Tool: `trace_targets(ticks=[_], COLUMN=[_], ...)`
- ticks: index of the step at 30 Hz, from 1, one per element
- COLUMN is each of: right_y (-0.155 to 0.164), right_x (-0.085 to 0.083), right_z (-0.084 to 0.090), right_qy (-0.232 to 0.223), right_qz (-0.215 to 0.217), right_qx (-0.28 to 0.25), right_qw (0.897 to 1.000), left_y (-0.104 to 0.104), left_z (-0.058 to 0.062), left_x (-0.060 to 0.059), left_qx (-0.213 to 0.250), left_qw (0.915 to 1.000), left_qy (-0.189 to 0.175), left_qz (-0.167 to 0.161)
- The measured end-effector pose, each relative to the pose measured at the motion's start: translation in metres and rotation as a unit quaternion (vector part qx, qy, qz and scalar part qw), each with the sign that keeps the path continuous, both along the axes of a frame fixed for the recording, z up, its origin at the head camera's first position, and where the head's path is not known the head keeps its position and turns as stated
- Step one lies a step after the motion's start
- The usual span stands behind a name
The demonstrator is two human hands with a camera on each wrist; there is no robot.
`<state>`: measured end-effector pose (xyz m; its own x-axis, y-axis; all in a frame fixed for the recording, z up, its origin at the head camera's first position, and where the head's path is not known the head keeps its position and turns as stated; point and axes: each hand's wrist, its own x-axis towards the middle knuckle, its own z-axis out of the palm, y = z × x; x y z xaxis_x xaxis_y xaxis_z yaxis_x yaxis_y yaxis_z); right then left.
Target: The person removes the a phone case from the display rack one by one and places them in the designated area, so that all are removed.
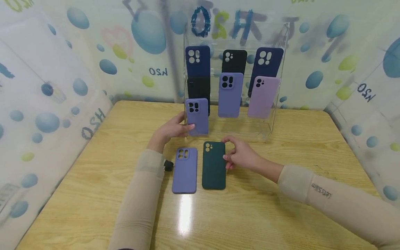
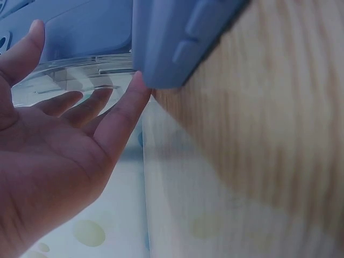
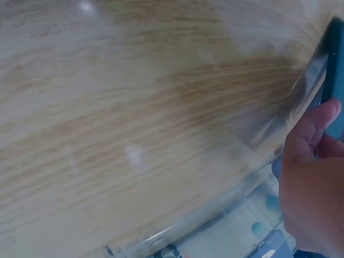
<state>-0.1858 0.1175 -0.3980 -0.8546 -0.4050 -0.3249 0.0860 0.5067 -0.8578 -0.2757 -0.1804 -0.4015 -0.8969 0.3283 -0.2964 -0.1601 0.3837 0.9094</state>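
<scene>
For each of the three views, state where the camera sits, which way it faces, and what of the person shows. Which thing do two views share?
Head: looks forward and down at the table, display rack, both hands.
Left wrist: along the left hand to the lavender case.
Right wrist: past the right hand to the dark green case.
Shared: head view also shows the lavender case.

Beige sleeves, the right one lettered, apparently "LetsSlim".

head: above, facing table | wrists: close, sharing tabletop
</scene>
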Motion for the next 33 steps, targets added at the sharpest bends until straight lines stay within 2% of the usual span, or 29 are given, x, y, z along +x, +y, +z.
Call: trace_targets(ticks=[20, 33], right_y=[-0.010, -0.018], right_x=[0.005, 0.004], right_z=[-0.014, -0.012], right_qy=[-0.013, -0.016], right_qz=[0.003, 0.007], right_qx=[0.013, 0.028], right_qw=[1.000, 0.999], left_y=[0.000, -0.001], left_z=[0.000, -0.001], left_x=[-0.001, -0.001], left_qx=[0.007, 0.012], left_qw=[1.0000, 0.9999], left_qy=[-0.005, -0.005], left_qz=[0.000, 0.000])
